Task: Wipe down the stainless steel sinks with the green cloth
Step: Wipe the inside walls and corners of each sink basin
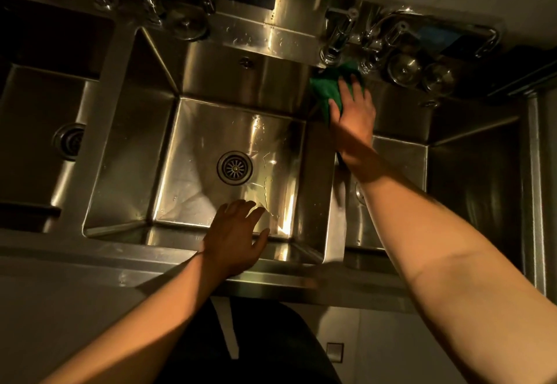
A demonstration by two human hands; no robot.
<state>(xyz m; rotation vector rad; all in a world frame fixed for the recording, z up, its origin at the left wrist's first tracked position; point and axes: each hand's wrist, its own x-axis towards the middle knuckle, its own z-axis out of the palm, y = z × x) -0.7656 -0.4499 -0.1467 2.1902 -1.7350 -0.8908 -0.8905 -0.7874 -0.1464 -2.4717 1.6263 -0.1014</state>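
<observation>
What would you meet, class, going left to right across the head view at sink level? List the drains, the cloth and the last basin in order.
Left sink's drain → middle sink's drain → green cloth, pressed by the right hand → right sink.

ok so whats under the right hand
The green cloth, pressed by the right hand at the far end of the divider between the middle sink and right sink. Steel beneath it is hidden.
</observation>
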